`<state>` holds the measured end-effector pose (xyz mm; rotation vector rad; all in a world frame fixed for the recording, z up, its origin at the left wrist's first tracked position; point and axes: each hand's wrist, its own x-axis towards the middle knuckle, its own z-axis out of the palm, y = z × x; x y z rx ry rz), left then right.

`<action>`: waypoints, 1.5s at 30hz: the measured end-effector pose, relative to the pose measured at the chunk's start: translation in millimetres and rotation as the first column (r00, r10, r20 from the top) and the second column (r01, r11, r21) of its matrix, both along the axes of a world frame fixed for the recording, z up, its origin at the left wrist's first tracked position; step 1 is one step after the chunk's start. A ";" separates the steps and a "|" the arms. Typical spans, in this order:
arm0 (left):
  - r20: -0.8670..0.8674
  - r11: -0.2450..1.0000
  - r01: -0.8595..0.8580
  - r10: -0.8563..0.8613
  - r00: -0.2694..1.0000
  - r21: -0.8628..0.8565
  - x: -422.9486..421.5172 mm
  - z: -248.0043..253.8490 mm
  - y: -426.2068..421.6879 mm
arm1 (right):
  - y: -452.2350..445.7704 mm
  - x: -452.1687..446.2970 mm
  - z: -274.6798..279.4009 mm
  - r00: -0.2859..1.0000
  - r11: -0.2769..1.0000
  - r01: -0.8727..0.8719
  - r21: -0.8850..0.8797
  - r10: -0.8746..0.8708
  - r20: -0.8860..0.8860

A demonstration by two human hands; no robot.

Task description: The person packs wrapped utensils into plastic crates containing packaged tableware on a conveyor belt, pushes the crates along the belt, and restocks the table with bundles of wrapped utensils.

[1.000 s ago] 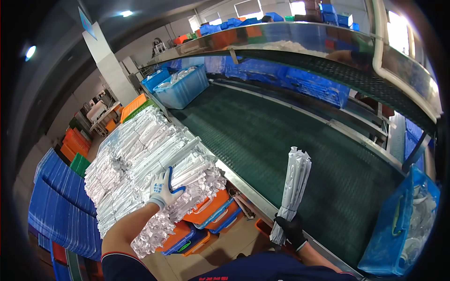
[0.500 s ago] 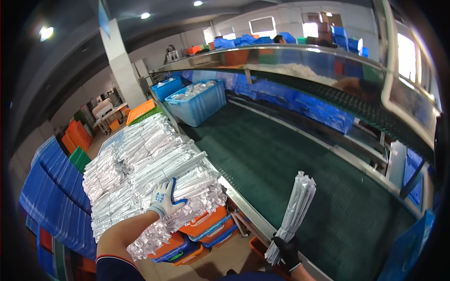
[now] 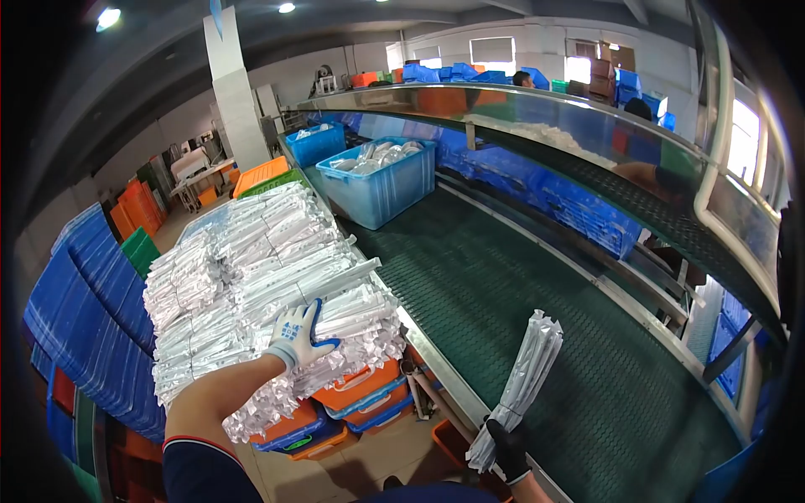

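My left hand (image 3: 295, 335), in a white glove with blue edging, rests on a big pile of silvery-white wrapped packets (image 3: 260, 289). Its thumb stands apart from the fingers, and the palm lies against the packets at the near right corner of the pile. My right hand (image 3: 507, 450), in a black glove, is closed around the lower end of a tied bundle of long silvery packets (image 3: 530, 360). This bundle tilts up and to the right over the green conveyor belt (image 3: 579, 369).
Blue bins (image 3: 381, 197) filled with clear-wrapped items stand at the belt's far end. Orange and blue crates (image 3: 360, 388) are stacked below the pile. Blue crates (image 3: 92, 310) lean at left. An upper conveyor (image 3: 587, 151) with a metal guard runs along the right.
The camera view has shifted slightly, so the bins and pillar appear farther right. Both hands keep nearly the same positions, the right one still holding its bundle.
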<state>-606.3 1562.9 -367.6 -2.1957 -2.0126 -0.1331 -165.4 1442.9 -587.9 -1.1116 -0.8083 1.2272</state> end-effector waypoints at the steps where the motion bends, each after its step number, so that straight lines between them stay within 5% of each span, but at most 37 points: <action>1: 0.005 1.000 -0.003 0.003 1.000 -0.002 0.1 0.1 -0.6 | 0.3 2.0 -4.5 1.000 1.000 -0.003 -0.002 0.003 0.005; 12: -0.062 0.998 0.030 -0.027 0.998 0.051 -8.2 -7.8 3.3 | -5.6 8.1 26.9 0.972 0.985 -0.145 -0.094 0.124 -0.201; 22: 0.007 1.000 -0.006 0.006 1.000 -0.023 1.1 3.5 0.7 | -0.2 9.5 21.7 0.977 0.974 -0.156 -0.165 0.127 -0.172; 27: 0.003 1.000 -0.003 0.003 1.000 -0.011 0.1 1.5 3.7 | 17.0 9.7 64.6 0.974 0.968 -0.216 -0.127 0.204 -0.103; 29: -0.003 1.000 0.008 -0.008 1.000 0.006 -2.8 -1.9 4.8 | 42.9 14.4 87.9 0.921 0.921 -0.383 -0.068 0.386 0.046; 35: -0.005 0.999 0.038 -0.038 0.999 0.028 -8.0 -7.2 7.6 | 142.1 -3.1 211.5 0.854 0.822 -0.499 -0.273 0.520 0.002; 37: -0.018 0.998 0.046 -0.046 0.999 0.043 -8.9 -6.0 6.8 | 185.6 -15.6 246.6 0.805 0.757 -0.593 -0.275 0.559 -0.198; 38: -0.005 0.999 0.038 -0.038 0.999 0.032 -8.1 -5.8 7.5 | 203.6 -25.8 265.5 0.752 0.722 -0.655 -0.222 0.593 -0.290; 41: 0.004 0.998 0.037 -0.038 0.999 0.046 -8.8 -8.0 9.1 | 266.1 -53.3 300.3 0.745 0.766 -0.635 0.100 0.642 -0.181; 42: 0.002 0.999 0.037 -0.037 0.999 0.041 -8.9 -8.3 8.9 | 305.5 -58.6 296.1 0.713 0.737 -0.673 0.064 0.669 -0.210; 43: 0.002 0.999 0.032 -0.032 0.999 0.034 -8.6 -8.3 9.1 | 378.1 -68.8 279.7 0.794 0.800 -0.600 0.026 0.599 -0.104; 45: 0.004 0.999 0.028 -0.029 1.000 0.030 -9.7 -9.4 9.3 | 448.9 -80.2 268.4 0.921 0.832 -0.351 0.429 0.224 0.319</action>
